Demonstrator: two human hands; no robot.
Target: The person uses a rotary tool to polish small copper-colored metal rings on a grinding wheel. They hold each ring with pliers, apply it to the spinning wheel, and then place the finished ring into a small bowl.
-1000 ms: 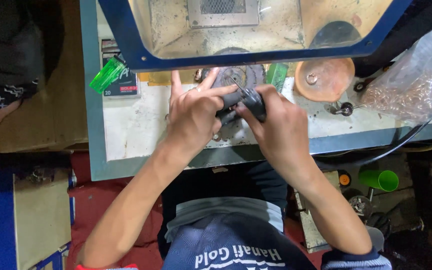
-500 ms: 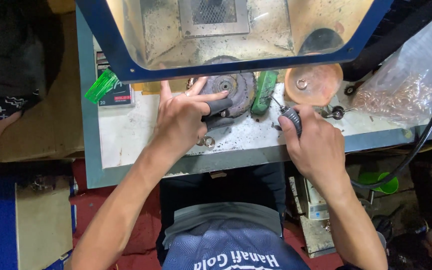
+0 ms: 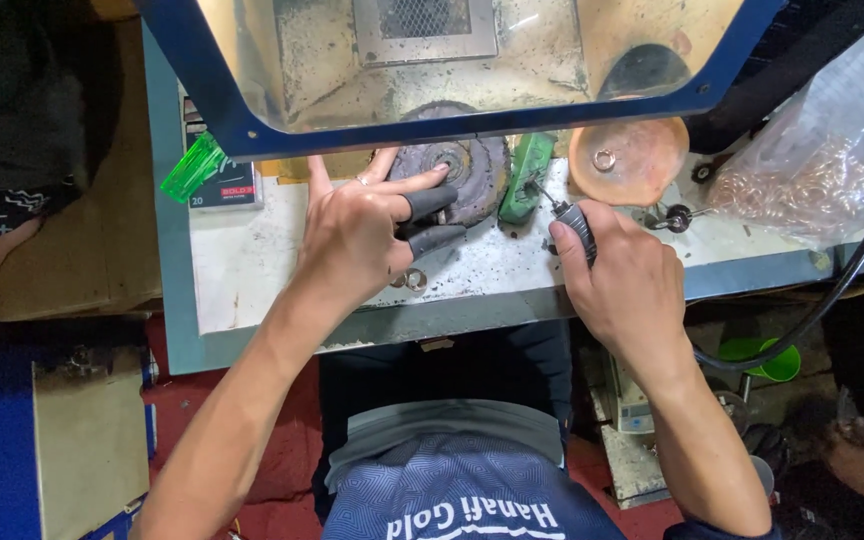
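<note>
Grip: your right hand is clenched round the rotary tool; it has drawn away from your left.
Left hand: fingers spread, holding nothing, fingertips on the dark disc.
Rings: loose, just under your left fingers.

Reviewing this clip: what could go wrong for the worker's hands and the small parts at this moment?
The rotary handpiece in the right hand has its bit bare beside the green block; a slip might nick the left hand. The loose rings by the bench edge could roll off.
</note>
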